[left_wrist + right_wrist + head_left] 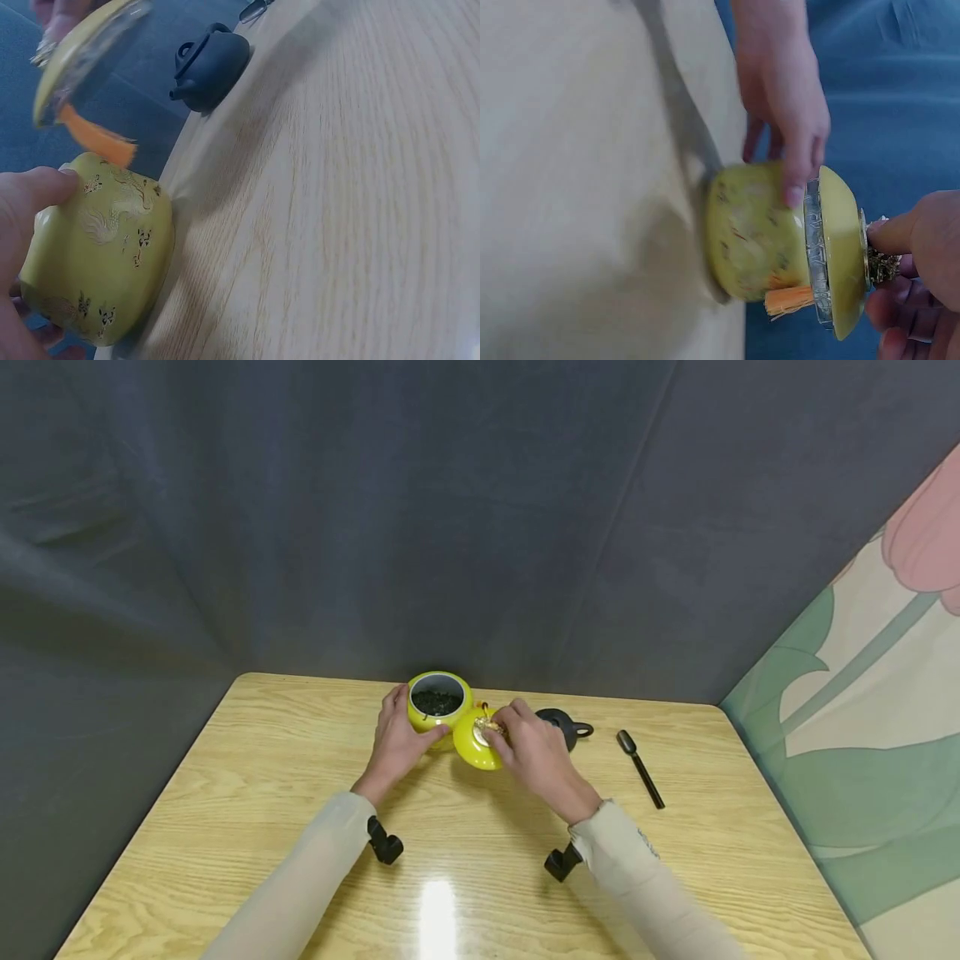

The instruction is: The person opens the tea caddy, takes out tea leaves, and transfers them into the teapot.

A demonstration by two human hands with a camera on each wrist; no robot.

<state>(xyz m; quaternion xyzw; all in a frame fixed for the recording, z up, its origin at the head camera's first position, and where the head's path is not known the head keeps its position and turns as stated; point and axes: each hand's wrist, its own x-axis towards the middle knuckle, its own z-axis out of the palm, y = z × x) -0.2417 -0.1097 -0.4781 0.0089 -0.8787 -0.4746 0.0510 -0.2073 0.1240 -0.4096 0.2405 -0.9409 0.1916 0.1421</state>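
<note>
A round yellow jar (423, 722) with dragon patterns stands at the table's far edge, dark tea leaves (437, 702) inside. My left hand (397, 739) grips its side, thumb across the near wall and fingers round the far side. With my right hand (536, 752) I pinch the ornate gold knob (883, 264) of the yellow lid (842, 255). The lid is held tilted beside the open mouth, up off the jar. A clear sealing ring (817, 251) lines its underside. An orange tassel (97, 139) hangs from the lid in the left wrist view.
A small dark teapot (561, 725) sits just beyond my right hand, its handle to the right. Farther right lies a black scoop (642, 770) on the wooden table (480, 868). A dark curtain (480, 527) rises behind the table, and a floral cloth (885, 777) hangs at the right.
</note>
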